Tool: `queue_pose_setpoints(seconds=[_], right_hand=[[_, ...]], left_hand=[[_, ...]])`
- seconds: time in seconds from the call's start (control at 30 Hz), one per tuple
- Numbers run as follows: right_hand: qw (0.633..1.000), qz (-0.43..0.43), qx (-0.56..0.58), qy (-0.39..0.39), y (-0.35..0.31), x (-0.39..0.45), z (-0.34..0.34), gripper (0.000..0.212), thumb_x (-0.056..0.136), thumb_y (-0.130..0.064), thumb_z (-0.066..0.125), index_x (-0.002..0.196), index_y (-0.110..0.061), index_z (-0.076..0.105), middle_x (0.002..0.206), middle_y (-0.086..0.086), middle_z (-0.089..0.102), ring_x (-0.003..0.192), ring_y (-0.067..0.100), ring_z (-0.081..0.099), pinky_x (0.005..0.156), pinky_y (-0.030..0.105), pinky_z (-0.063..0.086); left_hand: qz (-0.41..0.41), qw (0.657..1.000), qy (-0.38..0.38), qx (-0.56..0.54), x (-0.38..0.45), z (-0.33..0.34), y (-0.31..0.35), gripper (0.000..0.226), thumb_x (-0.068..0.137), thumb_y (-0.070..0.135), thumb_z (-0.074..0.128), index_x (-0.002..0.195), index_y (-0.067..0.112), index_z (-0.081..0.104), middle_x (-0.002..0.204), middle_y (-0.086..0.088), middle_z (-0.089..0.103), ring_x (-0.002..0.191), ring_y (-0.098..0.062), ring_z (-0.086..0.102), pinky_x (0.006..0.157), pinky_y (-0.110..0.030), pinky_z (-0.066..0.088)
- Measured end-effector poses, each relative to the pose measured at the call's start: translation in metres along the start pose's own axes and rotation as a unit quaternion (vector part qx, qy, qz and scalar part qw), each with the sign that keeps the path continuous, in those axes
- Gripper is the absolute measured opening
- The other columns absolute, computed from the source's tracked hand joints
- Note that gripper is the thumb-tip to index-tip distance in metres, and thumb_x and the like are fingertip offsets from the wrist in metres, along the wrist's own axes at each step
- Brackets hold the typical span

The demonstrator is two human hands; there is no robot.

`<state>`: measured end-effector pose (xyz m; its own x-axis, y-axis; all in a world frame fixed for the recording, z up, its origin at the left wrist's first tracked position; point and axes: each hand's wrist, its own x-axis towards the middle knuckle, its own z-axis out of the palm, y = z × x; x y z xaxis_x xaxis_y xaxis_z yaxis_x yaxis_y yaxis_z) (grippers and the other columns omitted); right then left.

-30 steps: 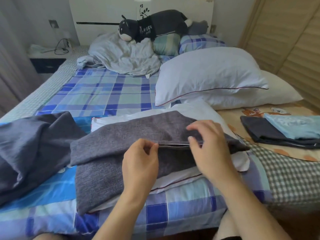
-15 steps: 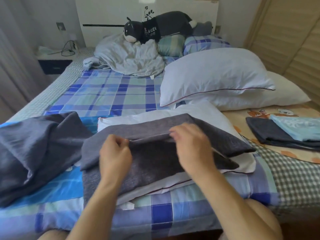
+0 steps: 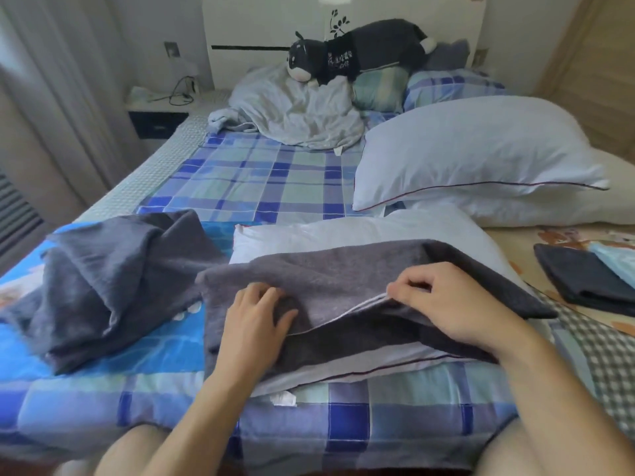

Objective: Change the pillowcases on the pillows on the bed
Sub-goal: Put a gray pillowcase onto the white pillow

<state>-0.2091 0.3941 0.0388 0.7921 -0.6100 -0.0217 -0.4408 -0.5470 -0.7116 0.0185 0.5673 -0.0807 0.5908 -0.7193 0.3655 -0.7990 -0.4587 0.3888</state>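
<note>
A grey pillowcase (image 3: 343, 269) lies across a bare white pillow (image 3: 360, 228) at the near edge of the bed. Its open edge faces me, with a pale zipper line showing. My left hand (image 3: 256, 317) grips the upper layer of that pillowcase near the left end of the opening. My right hand (image 3: 443, 300) pinches the upper edge of the opening further right. A second grey pillowcase (image 3: 113, 280) lies crumpled to the left. Two more bare white pillows (image 3: 481, 156) are stacked behind on the right.
Folded dark and light-blue cloths (image 3: 591, 280) lie at the right edge. A rumpled pale blanket (image 3: 292, 108) and a dark plush toy (image 3: 354, 53) sit near the headboard. A nightstand (image 3: 158, 111) with cables stands at the far left. My knees show at the bottom.
Both hands have shifted along the pillowcase opening: the left one slid left and now grips the fabric, the right one moved right along the edge. The opening gapes wider.
</note>
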Motion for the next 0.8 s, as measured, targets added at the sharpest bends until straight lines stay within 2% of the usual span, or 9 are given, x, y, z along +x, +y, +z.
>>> queue_pose_setpoints(seconds=[0.1, 0.2, 0.33, 0.4, 0.47, 0.53, 0.57, 0.67, 0.8], right_hand=[[0.991, 0.033, -0.068, -0.108, 0.007, -0.014, -0.003, 0.023, 0.090, -0.040, 0.068, 0.075, -0.024, 0.073, 0.074, 0.002, 0.070, 0.064, 0.006, 0.059, 0.069, 0.035, 0.050], [0.991, 0.045, -0.032, -0.122, 0.011, -0.024, -0.005, 0.030, 0.091, -0.037, 0.068, 0.073, -0.014, 0.071, 0.060, 0.002, 0.059, 0.058, 0.004, 0.047, 0.062, 0.029, 0.041], [0.989, 0.047, 0.062, -0.125, 0.003, -0.022, -0.003, 0.036, 0.094, -0.035, 0.067, 0.072, -0.006, 0.065, 0.060, 0.001, 0.049, 0.062, 0.013, 0.042, 0.062, 0.031, 0.035], [0.996, 0.055, 0.063, -0.039, 0.003, -0.007, -0.001, 0.036, 0.098, -0.034, 0.060, 0.073, -0.008, 0.061, 0.066, 0.001, 0.057, 0.068, 0.015, 0.052, 0.066, 0.034, 0.038], [0.992, 0.067, -0.038, 0.104, 0.005, 0.015, 0.000, 0.035, 0.103, -0.034, 0.050, 0.074, -0.014, 0.054, 0.074, 0.001, 0.060, 0.077, 0.024, 0.056, 0.067, 0.037, 0.036], [0.974, 0.041, -0.132, 0.180, 0.011, 0.037, 0.003, 0.027, 0.103, -0.035, 0.048, 0.083, -0.017, 0.052, 0.083, 0.002, 0.059, 0.081, 0.029, 0.053, 0.067, 0.037, 0.033], [0.969, 0.012, -0.177, 0.170, 0.016, 0.045, 0.005, 0.024, 0.100, -0.041, 0.051, 0.089, -0.020, 0.051, 0.087, 0.001, 0.058, 0.083, 0.029, 0.054, 0.067, 0.036, 0.035], [0.946, -0.005, -0.324, 0.010, 0.043, 0.066, 0.022, 0.041, 0.088, -0.063, 0.057, 0.110, -0.030, 0.046, 0.111, -0.003, 0.057, 0.094, 0.030, 0.063, 0.071, 0.038, 0.044], [0.935, 0.010, -0.348, -0.063, 0.061, 0.095, 0.029, 0.044, 0.089, -0.059, 0.058, 0.119, -0.034, 0.040, 0.121, -0.005, 0.059, 0.101, 0.032, 0.063, 0.075, 0.040, 0.048]], left_hand=[[0.009, 0.999, -0.038, 0.013, 0.001, 0.005, -0.008, 0.043, 0.080, 0.047, 0.078, 0.110, 0.019, 0.067, 0.116, -0.003, 0.057, 0.107, -0.030, 0.053, 0.092, -0.044, 0.050], [0.066, 0.994, -0.084, 0.018, -0.003, 0.000, -0.022, 0.059, 0.079, 0.058, 0.075, 0.123, 0.020, 0.065, 0.128, -0.002, 0.054, 0.121, -0.027, 0.047, 0.105, -0.042, 0.045], [0.118, 0.992, -0.036, 0.009, -0.010, -0.007, -0.041, 0.029, 0.097, 0.041, 0.054, 0.109, 0.020, 0.070, 0.115, 0.004, 0.062, 0.108, -0.025, 0.061, 0.091, -0.039, 0.053], [0.077, 0.997, -0.014, -0.008, -0.006, -0.015, -0.043, 0.030, 0.099, 0.041, 0.044, 0.093, 0.021, 0.066, 0.096, 0.004, 0.065, 0.092, -0.025, 0.064, 0.076, -0.039, 0.054], [0.027, 0.999, -0.020, -0.026, 0.002, -0.020, -0.041, 0.035, 0.099, 0.046, 0.038, 0.079, 0.023, 0.055, 0.080, 0.005, 0.061, 0.082, -0.026, 0.062, 0.068, -0.039, 0.049], [-0.013, 0.998, -0.042, -0.042, 0.015, -0.021, -0.035, 0.039, 0.102, 0.045, 0.039, 0.074, 0.020, 0.049, 0.076, 0.005, 0.062, 0.081, -0.026, 0.062, 0.067, -0.039, 0.046], [-0.037, 0.996, -0.063, -0.054, 0.023, -0.017, -0.034, 0.039, 0.103, 0.043, 0.041, 0.074, 0.020, 0.049, 0.078, 0.003, 0.065, 0.082, -0.028, 0.063, 0.068, -0.040, 0.047], [-0.061, 0.975, -0.211, -0.021, 0.045, 0.002, -0.039, 0.035, 0.100, 0.051, 0.047, 0.077, 0.024, 0.049, 0.083, 0.005, 0.067, 0.086, -0.025, 0.065, 0.072, -0.039, 0.048], [-0.052, 0.943, -0.327, -0.028, 0.063, 0.021, -0.056, 0.042, 0.085, 0.069, 0.059, 0.080, 0.029, 0.048, 0.080, 0.012, 0.063, 0.077, -0.005, 0.058, 0.074, -0.035, 0.048]])
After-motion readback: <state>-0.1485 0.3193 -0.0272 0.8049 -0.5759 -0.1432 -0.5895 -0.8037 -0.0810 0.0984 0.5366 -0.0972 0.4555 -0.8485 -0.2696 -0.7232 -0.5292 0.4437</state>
